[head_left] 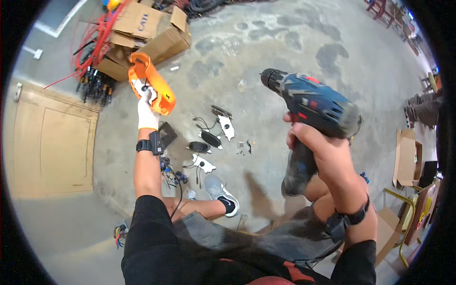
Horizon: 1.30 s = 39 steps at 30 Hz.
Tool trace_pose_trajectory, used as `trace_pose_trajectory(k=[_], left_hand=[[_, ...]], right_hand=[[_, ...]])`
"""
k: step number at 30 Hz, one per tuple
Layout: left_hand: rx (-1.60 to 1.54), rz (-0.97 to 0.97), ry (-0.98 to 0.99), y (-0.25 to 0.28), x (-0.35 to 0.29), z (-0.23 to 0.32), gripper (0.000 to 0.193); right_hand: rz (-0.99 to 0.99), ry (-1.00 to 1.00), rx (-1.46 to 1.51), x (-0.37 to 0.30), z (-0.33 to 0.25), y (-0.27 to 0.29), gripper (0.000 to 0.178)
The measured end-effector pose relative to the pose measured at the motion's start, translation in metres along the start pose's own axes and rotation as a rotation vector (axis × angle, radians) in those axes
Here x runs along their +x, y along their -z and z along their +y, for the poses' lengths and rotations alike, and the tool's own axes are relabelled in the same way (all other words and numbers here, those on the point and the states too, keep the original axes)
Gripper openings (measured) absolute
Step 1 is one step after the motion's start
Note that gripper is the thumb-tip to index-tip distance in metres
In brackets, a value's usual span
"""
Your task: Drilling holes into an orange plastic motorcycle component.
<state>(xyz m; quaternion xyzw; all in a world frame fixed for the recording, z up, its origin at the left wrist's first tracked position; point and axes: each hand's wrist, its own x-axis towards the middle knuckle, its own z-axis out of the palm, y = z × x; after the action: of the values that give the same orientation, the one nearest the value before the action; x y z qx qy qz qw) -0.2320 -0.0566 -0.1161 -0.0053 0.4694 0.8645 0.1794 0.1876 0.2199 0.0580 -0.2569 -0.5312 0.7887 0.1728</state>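
Observation:
In my bare right hand [327, 154] is a blue and black cordless drill [317, 102], gripped round its handle, with its chuck toward the upper left. My left hand [148, 114], in a white glove, is closed on a curved orange plastic housing [162, 90]. A white plate-like part [140, 87] shows inside the housing, next to my fingers. The drill is apart from the housing. On the floor between my hands lie two white brackets with black centres [227, 128] [203, 163], black oval parts [211, 139] and black cables.
Opened cardboard boxes [164, 40] stand at the upper left beside red cables [97, 35] and a heap of black parts [92, 85]. A wooden door panel [61, 142] is at the left. At the right are a chair [411, 213], a cardboard box [406, 156] and another person's legs [425, 111].

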Motion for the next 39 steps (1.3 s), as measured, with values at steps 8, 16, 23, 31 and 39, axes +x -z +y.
trace_pose_trajectory(k=[8,16,23,31,39], left_hand=[[0.586,-0.32,-0.237,-0.175,-0.214,0.158,0.036],[0.879,-0.068,-0.538,-0.175,-0.345,0.086,0.038],[0.244,-0.426,-0.129,-0.185,-0.342,0.065,0.053],[0.228,-0.585,0.239,-0.161,-0.327,0.05,0.09],[0.297,-0.548,0.183,-0.107,-0.291,0.034,0.083]], right_hand=[[-0.213,0.307,-0.016,-0.003,0.001,-0.048,0.056],[-0.196,0.536,0.219,-0.013,0.014,-0.077,0.057],[-0.269,0.225,0.194,-0.008,0.003,-0.039,0.058],[-0.281,0.21,-0.06,-0.03,-0.019,-0.012,0.048],[-0.191,0.196,-0.108,-0.023,0.014,-0.033,0.052]])
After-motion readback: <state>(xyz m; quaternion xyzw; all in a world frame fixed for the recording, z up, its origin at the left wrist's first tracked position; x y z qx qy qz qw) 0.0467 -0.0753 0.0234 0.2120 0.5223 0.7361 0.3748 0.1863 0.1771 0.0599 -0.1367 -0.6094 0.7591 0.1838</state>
